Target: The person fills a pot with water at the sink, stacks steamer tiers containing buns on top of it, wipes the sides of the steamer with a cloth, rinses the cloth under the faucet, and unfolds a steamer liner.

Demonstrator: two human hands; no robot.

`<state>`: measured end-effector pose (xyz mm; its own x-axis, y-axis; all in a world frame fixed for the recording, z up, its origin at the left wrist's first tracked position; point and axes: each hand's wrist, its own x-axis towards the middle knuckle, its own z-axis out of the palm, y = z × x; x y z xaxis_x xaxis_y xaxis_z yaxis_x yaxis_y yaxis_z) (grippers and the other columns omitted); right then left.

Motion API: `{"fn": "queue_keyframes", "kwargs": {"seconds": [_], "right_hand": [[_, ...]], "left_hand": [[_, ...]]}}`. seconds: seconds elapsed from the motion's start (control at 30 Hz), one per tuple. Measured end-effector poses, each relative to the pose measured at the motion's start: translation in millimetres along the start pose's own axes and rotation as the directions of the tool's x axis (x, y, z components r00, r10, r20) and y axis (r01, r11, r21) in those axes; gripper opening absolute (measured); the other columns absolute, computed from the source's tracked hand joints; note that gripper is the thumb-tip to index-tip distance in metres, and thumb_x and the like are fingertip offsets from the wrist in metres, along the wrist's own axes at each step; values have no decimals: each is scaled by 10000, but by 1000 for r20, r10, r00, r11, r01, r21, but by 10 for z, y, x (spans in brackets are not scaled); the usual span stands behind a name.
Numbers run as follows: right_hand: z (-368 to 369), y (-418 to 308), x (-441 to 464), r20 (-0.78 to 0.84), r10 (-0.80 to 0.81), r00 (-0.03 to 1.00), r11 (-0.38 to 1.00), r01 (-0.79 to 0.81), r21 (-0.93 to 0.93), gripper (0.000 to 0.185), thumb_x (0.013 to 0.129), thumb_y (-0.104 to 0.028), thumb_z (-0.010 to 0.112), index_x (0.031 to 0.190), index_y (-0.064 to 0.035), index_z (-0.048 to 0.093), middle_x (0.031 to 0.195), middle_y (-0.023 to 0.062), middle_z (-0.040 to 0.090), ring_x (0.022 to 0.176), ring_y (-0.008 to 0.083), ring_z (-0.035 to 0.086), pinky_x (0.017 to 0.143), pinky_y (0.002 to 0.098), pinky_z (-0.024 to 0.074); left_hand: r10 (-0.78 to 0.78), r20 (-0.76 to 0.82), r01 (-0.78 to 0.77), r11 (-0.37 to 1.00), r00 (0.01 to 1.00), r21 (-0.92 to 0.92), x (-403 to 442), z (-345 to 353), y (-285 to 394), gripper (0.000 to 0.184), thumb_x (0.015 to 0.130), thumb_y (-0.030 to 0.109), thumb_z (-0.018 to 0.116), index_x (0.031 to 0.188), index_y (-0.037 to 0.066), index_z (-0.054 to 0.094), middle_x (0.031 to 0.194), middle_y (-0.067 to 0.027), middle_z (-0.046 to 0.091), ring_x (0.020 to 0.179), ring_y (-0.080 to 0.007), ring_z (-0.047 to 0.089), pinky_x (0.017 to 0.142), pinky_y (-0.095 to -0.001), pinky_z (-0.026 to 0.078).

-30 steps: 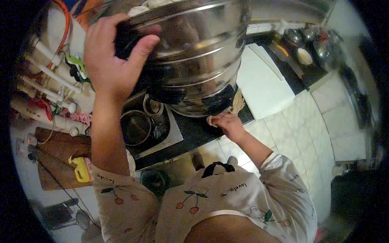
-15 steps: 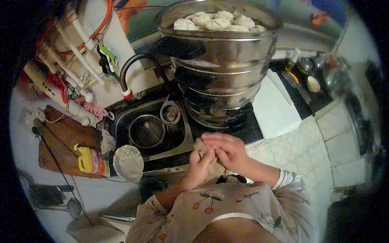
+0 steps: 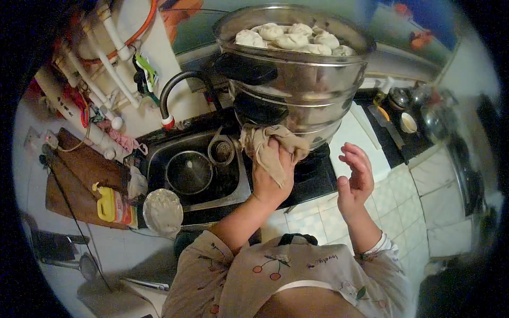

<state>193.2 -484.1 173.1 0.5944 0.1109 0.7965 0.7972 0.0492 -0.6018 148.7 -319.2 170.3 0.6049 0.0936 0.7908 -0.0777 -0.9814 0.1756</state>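
Observation:
A tan cloth [image 3: 270, 146] is bunched in my left hand [image 3: 275, 177], against or just in front of the lower part of the tall steel steamer [image 3: 318, 79]. Several white buns [image 3: 291, 40] fill its top tier. Black handles [image 3: 246, 69] stick out on the steamer's left side. My right hand [image 3: 356, 183] is raised to the right of the steamer, fingers apart and curved, with nothing in it. Behind that hand lies a white board [image 3: 360, 140]. The cloth hides the steamer's lower handles.
Left of the steamer is a dark sink [image 3: 154, 175] with a round pan [image 3: 189, 172] under a curved black faucet [image 3: 169, 90]. A foil-like round lid [image 3: 163, 212] and a yellow jug [image 3: 108, 204] stand further left. A knife [image 3: 389, 127] and a small bowl [image 3: 408, 123] lie at right.
My hands were together near my chest; they have parted. The left has moved forward with the cloth to the steamer, and the right has swung out to the right and opened.

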Motion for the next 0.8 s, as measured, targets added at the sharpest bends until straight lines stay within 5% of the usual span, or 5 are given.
{"fn": "queue_keyframes", "kwargs": {"seconds": [0.17, 0.3, 0.47, 0.67, 0.8], "right_hand": [[-9, 93, 5, 98, -6, 995, 1000, 9, -29, 392, 753, -293, 612, 969, 29, 553, 1055, 205, 528, 1001, 293, 502, 868, 369, 383], [-44, 135, -82, 118, -3, 993, 1000, 5, -21, 374, 726, -257, 614, 966, 24, 559, 1058, 193, 531, 990, 288, 511, 863, 366, 387], [-68, 97, -192, 153, 56, 987, 996, -44, -81, 373, 722, -260, 623, 974, 9, 562, 1036, 175, 532, 965, 276, 513, 838, 358, 403], [-328, 216, -227, -8, 122, 993, 990, -122, -68, 400, 756, -282, 601, 1020, 12, 531, 1087, 175, 481, 979, 250, 500, 777, 319, 447], [-383, 194, -229, 3, 106, 994, 993, -105, -61, 413, 754, -289, 603, 1029, 9, 527, 1085, 175, 480, 979, 251, 503, 775, 325, 451]], "left_hand": [[-284, 321, 386, 866, 903, -318, 132, -214, -475, 142, 727, 94, 513, 826, -5, 487, 933, -185, 482, 884, -348, 461, 784, -434, 372], [-83, -122, 82, 997, 989, -8, -33, -21, -223, 117, 718, 23, 485, 829, -11, 490, 915, -198, 478, 884, -390, 445, 846, -479, 331], [138, 566, 118, 912, 813, -392, -371, 286, 60, 218, 769, 95, 435, 941, 22, 547, 970, -128, 554, 854, -372, 525, 813, -453, 388], [-108, -344, -123, 802, 933, -584, -750, 123, -286, 352, 768, 156, 500, 1075, -18, 502, 1088, -188, 515, 1024, -351, 476, 938, -449, 295], [40, -112, -58, 984, 993, -170, 71, -432, -477, 305, 801, 273, 508, 995, 39, 481, 1028, -208, 476, 1015, -387, 427, 895, -497, 309]]}}
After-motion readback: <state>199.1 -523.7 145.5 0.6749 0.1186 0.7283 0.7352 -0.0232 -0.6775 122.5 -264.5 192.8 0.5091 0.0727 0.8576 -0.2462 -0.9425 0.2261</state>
